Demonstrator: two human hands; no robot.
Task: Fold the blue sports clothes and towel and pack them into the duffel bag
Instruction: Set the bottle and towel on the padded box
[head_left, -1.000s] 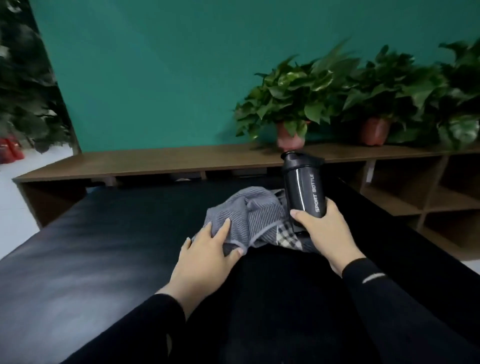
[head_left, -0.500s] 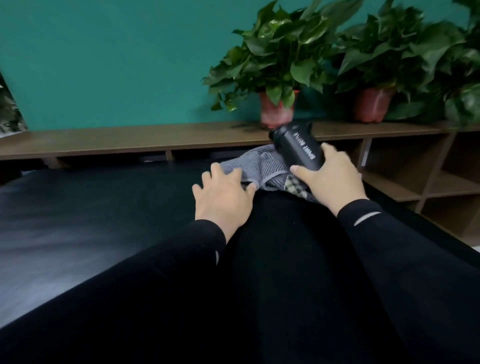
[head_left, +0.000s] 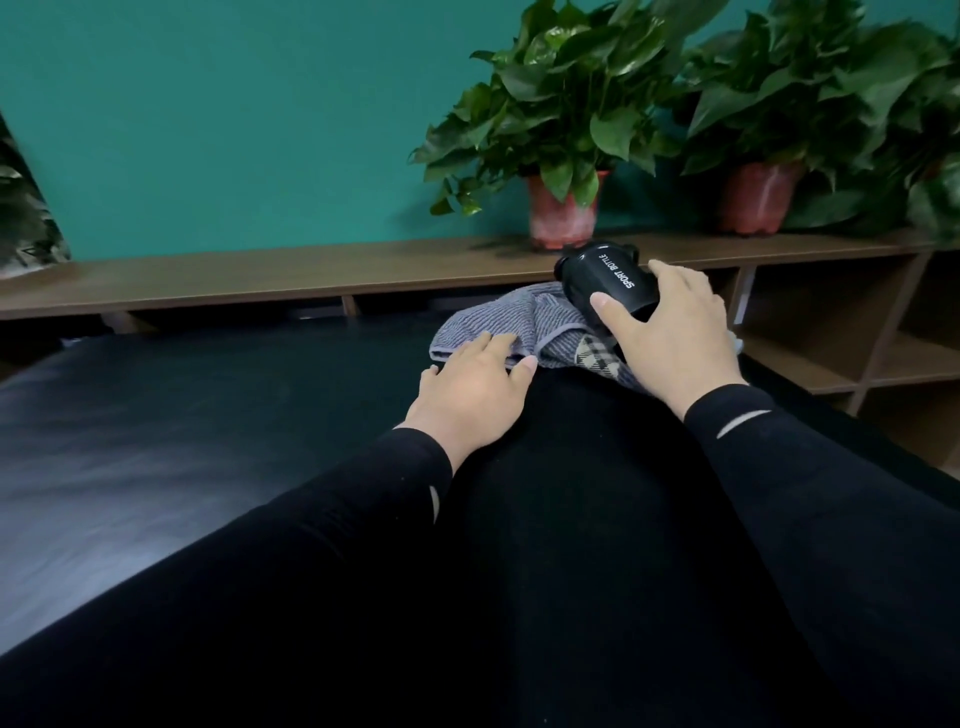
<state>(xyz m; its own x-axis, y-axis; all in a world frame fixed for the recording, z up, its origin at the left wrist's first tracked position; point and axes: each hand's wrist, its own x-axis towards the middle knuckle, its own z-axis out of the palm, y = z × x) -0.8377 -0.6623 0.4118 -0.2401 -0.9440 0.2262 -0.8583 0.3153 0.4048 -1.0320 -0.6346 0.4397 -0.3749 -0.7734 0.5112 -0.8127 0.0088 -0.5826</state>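
Teal wall and a wooden shelf with potted plants back a black table. Near its far edge lies the grey towel, bunched. Since a second ago the bottle has tipped from upright onto its side; the right hand grips it. Left hand rests flat, fingers relaxed on the towel. Packing seems underway; no bag is distinguishable.
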